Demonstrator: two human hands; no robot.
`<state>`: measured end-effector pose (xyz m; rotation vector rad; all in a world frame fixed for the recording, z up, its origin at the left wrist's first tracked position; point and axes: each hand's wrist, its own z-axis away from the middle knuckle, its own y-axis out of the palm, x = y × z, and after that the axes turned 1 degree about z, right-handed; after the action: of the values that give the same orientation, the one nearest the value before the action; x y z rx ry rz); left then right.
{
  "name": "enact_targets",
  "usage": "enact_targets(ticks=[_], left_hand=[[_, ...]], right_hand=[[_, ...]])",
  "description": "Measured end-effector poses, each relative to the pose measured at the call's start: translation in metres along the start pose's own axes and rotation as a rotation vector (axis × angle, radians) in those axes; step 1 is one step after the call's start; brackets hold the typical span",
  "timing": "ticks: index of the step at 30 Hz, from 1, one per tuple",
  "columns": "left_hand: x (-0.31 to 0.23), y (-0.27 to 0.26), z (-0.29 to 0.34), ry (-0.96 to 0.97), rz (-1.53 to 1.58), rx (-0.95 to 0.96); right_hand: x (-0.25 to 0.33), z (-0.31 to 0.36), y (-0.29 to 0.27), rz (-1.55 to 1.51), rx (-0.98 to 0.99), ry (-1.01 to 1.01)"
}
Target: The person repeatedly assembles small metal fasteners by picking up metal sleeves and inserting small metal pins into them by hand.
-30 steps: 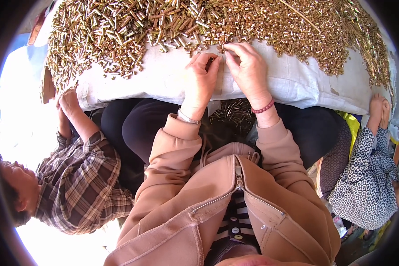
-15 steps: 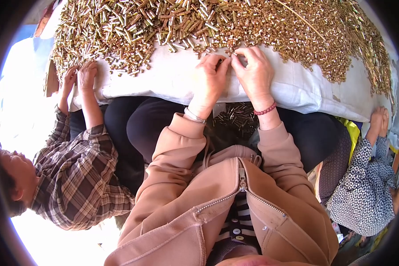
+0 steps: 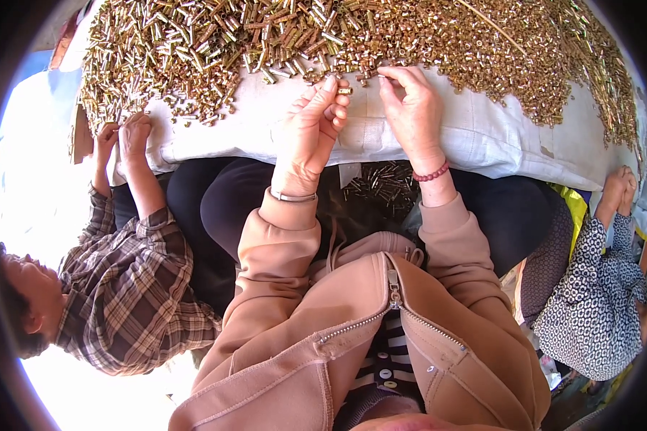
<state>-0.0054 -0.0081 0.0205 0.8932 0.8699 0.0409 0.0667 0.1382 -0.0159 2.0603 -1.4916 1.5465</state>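
My left hand (image 3: 305, 133) is raised over the white cloth, its thumb and fingers closed on a small brass-coloured metal sleeve (image 3: 345, 91) that sticks out to the right. At the near edge of the heap, my right hand (image 3: 414, 111) has thumb and forefinger pinched together. Something tiny may sit between those fingertips, too small to make out. Short brass-coloured sleeves (image 3: 474, 54) lie heaped in front of and right of my hands. Longer metal tubes (image 3: 194, 43) make up the heap's left side.
White cloth (image 3: 482, 136) covers the work surface. Below its near edge, between my knees, lie several dark metal pieces (image 3: 384, 188). A thin stick (image 3: 492, 27) rests on the heap. Co-workers' hands are at the left (image 3: 133, 136) and right (image 3: 618, 188) edges.
My left hand has drawn back left, away from my right hand, and turned, bringing the metal sleeve into view. My right hand has shifted slightly up toward the heap.
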Motion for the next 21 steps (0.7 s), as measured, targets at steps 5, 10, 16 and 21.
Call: enact_targets(ticks=[5, 10, 16, 21], left_hand=[[-0.001, 0.003, 0.008, 0.088, -0.321, 0.044], [-0.013, 0.004, 0.017, 0.123, -0.836, 0.201], [-0.026, -0.036, -0.022, 0.873, -1.630, -0.554], [-0.030, -0.030, -0.027, 0.711, -1.841, -0.689]], right_hand=[[0.001, 0.000, 0.000, 0.032, 0.046, -0.023], [0.001, 0.002, -0.004, -0.040, 0.061, 0.006], [0.001, 0.001, -0.003, -0.017, 0.069, 0.013], [0.001, 0.000, -0.001, -0.039, 0.032, 0.015]])
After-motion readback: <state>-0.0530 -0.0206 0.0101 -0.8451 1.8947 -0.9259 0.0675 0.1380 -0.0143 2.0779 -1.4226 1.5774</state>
